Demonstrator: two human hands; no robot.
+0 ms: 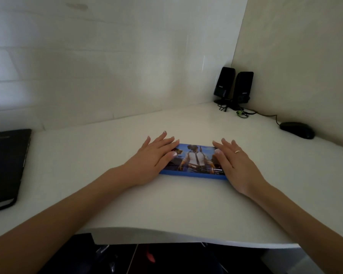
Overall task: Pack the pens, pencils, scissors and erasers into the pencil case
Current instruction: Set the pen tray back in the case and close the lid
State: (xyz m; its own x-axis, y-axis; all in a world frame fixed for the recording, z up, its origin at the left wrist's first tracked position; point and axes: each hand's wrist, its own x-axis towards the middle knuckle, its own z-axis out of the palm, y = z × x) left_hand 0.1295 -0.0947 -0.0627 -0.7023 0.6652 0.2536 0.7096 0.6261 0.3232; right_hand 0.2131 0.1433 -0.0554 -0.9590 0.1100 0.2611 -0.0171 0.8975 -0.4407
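You've got your left hand (pixel 156 155) and right hand (pixel 233 162) flat, fingers straight, on the closed blue pencil case (pixel 196 160) mid white desk (pixel 166 204), 2 speakers (pixel 234 86) in the far-right corner.

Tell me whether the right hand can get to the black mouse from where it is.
Probably yes: the right hand lies flat on the pencil case, and only bare desk shows between it and the mouse.

pencil case (pixel 194 161) ends hidden under both hands, black folder (pixel 6 165) cut off at left edge
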